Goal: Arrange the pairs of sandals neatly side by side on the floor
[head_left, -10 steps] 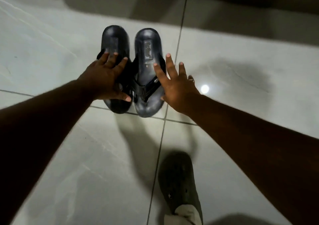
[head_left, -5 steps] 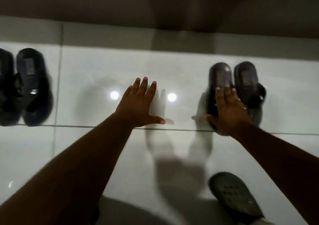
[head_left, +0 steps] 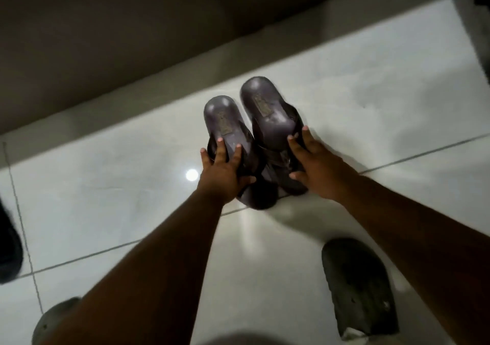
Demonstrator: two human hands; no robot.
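A pair of dark brown sandals lies on the white tiled floor near the wall, heels pointing away from me. My left hand grips the left sandal around its strap, thumb on the inner side. My right hand grips the right sandal the same way, fingers over its outer edge. The two sandals touch along their inner sides, and the right one sits a little farther forward. Their toe ends are partly hidden under my hands.
A black sandal of another pair shows at the left edge. My own feet in dark clogs appear at the bottom right and bottom left. A grey skirting and wall run behind the sandals.
The view has swung right from the black pair to the brown pair. Both hands, open half a second ago, now hold the brown sandals, one each.
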